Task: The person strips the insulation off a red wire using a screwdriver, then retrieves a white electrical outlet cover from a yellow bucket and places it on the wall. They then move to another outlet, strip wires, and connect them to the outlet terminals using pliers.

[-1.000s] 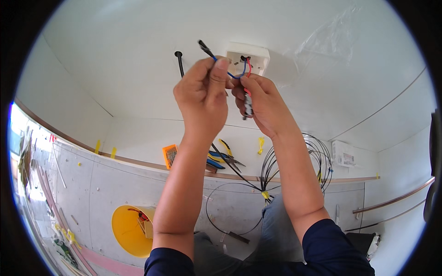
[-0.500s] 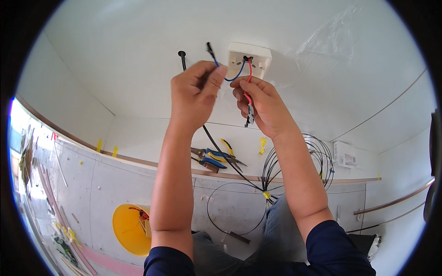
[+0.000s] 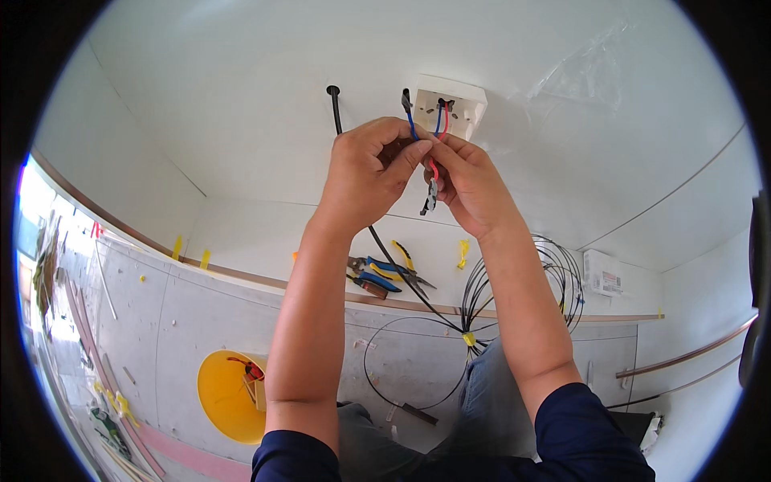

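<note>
A white square socket box [image 3: 467, 93] is fixed to the white panel, and a blue wire [image 3: 438, 118] and a red wire [image 3: 446, 117] come out of it. My left hand [image 3: 376, 165] pinches the blue wire, whose black-taped end sticks up above the fingers. Close against it, my right hand [image 3: 464, 181] is closed on the red wire. The red wire's end, wrapped in grey-black tape [image 3: 431, 197], hangs below the right fingers. Where the fingertips meet, the wires are partly hidden.
A black cable [image 3: 336, 108] runs from a hole in the panel down to a coil of black cable [image 3: 554, 269] tied with yellow. Pliers [image 3: 385, 273] and a screwdriver [image 3: 371, 287] lie on the ledge beside a white box [image 3: 602, 273]. A yellow bucket [image 3: 217, 398] stands on the floor.
My left hand has moved right with the blue wire and now meets my right hand. The blue wire's taped end has swung right, closer to the socket box.
</note>
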A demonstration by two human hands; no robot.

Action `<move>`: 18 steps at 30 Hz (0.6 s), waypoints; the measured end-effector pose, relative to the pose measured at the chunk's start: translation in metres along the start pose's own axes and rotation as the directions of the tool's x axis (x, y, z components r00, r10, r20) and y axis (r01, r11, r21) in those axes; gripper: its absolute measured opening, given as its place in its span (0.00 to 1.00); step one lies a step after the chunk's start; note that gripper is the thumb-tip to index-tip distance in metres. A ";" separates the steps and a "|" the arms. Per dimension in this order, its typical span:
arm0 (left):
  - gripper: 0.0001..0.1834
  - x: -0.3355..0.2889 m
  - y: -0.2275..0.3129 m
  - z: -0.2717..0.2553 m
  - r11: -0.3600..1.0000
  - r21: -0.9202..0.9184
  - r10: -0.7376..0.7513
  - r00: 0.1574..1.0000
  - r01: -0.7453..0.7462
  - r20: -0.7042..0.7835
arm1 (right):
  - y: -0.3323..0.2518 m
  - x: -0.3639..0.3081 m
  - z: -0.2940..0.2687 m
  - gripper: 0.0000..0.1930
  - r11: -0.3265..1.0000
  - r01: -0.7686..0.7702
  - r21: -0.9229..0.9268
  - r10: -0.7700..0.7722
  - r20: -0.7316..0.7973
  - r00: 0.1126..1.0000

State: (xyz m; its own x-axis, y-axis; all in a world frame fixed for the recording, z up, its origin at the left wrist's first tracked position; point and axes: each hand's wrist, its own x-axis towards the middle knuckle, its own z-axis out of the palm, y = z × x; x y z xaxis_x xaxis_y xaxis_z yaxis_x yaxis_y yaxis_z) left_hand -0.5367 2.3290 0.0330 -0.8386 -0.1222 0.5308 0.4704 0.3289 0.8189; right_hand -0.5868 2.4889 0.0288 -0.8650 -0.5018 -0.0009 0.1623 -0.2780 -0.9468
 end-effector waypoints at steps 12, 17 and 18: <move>0.02 -0.002 0.013 -0.001 0.973 -0.091 0.192 0.960 -0.214 -0.201 | -0.004 0.005 -0.008 0.09 0.984 0.011 0.181 -0.028 0.093 0.995; 0.03 -0.007 0.007 -0.003 0.970 -0.082 0.213 0.961 -0.230 -0.175 | -0.004 0.007 -0.004 0.10 0.977 0.058 0.206 -0.081 0.108 0.991; 0.03 -0.008 0.005 -0.004 0.970 -0.110 0.195 0.967 -0.215 -0.167 | -0.005 0.007 -0.003 0.11 0.978 0.062 0.201 -0.085 0.106 0.991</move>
State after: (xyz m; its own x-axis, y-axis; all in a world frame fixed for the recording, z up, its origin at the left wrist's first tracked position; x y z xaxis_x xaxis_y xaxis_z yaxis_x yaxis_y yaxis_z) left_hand -0.5264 2.3276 0.0333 -0.6729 -0.2100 0.7093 0.6669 0.2425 0.7046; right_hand -0.5951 2.4893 0.0329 -0.8203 -0.5605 0.1135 0.2006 -0.4679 -0.8607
